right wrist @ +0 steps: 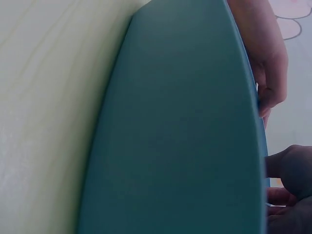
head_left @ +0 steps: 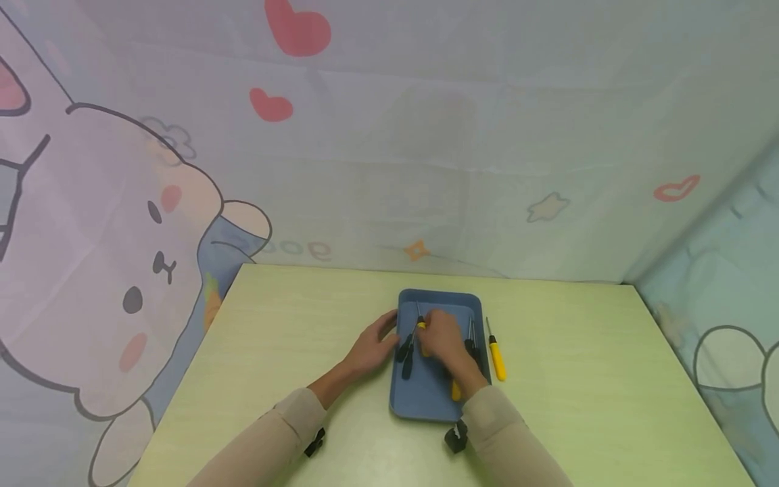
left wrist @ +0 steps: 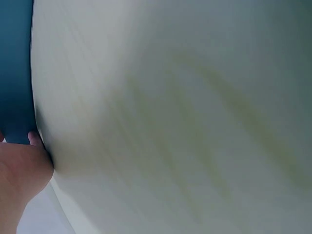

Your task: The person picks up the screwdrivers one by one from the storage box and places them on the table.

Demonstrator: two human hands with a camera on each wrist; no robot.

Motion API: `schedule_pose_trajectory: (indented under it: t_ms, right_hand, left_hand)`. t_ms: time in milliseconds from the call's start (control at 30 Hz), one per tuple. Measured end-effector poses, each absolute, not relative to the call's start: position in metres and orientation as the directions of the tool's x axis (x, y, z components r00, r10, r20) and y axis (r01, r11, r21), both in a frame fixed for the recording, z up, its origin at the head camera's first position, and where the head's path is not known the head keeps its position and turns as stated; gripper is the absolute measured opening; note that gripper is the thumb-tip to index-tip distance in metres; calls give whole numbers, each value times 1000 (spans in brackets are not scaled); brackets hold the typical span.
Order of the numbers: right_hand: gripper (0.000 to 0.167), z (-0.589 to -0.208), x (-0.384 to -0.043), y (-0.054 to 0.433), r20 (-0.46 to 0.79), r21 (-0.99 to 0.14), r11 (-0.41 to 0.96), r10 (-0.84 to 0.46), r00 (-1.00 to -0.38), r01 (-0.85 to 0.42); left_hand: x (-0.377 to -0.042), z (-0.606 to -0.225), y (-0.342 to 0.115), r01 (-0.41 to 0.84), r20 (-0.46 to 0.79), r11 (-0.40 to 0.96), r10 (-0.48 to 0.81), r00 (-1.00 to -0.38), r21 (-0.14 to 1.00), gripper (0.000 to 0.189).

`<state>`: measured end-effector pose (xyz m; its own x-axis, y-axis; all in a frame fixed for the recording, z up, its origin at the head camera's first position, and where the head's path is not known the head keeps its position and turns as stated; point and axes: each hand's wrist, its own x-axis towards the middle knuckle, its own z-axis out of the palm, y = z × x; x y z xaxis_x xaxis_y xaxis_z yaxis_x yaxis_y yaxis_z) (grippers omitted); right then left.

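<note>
A blue-grey tray (head_left: pixel 426 402) holds several screwdrivers. My left hand (head_left: pixel 368 348) is at the tray's left side, with its thumb and fingertips right at the rim. Inside the tray, my right hand (head_left: pixel 443 335) pinches a yellow-and-black screwdriver (head_left: pixel 421 320), and the hand partly covers the handle. Close to its left lie black-handled screwdrivers (head_left: pixel 408 365). Another yellow handle (head_left: pixel 456 391) pokes out below the right wrist. The right wrist view catches my left hand (right wrist: pixel 270 68) and right hand (right wrist: pixel 295 190) behind the tray's near wall (right wrist: pixel 170 122).
One yellow-handled screwdriver (head_left: pixel 496 360) lies on the light wooden table (head_left: pixel 596 379), just right of the tray. A cloth printed with hearts and a cartoon rabbit hangs behind the table (head_left: pixel 402 169) and along its sides.
</note>
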<state>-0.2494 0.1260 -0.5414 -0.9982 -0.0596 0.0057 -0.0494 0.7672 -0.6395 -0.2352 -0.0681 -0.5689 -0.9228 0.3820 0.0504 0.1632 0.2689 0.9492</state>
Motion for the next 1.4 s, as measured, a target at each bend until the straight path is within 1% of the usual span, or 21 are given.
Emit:
schedule_pose_trajectory:
  t_ms: [100,167,300,367,633,900,1067,1400]
  right_hand:
    - [13,-540,-249,129,-13,-655,755,-60,-998,-37]
    - [11,-540,-249,130,-11,-660,750,-62,-998,-40]
    - [23,-540,-248,132,-15,-671,741,-60,-998,-35]
    - [27,-540,-247,133,-24,-682,731,-57,-998,-26]
    - [24,-538,-244,129,-7,-710,703,-48,-999,-29]
    - [22,-535,-240,127,-31,-720,693,-62,-998,-20]
    - [25,-532,-240,130,-50,-758,652,-63,-997,-3]
    - [27,-516,-235,139,7,-791,611,-41,-999,-31]
  left_hand:
    - [-235,-568,-68,158,51,255,382,-923,954,59]
    - [-234,-567,-68,155,49,252,380,-924,955,59]
    - [-234,-566,-68,156,50,256,378,-924,954,58]
    - [-234,-566,-68,159,53,256,376,-925,953,59]
    - [-235,-570,-66,150,59,233,356,-933,961,58]
    - [-230,-557,-63,122,34,232,349,-936,965,58]
    - [-232,-563,-64,130,45,229,344,-938,965,58]
    - [-237,-572,-67,141,49,231,363,-931,963,60]
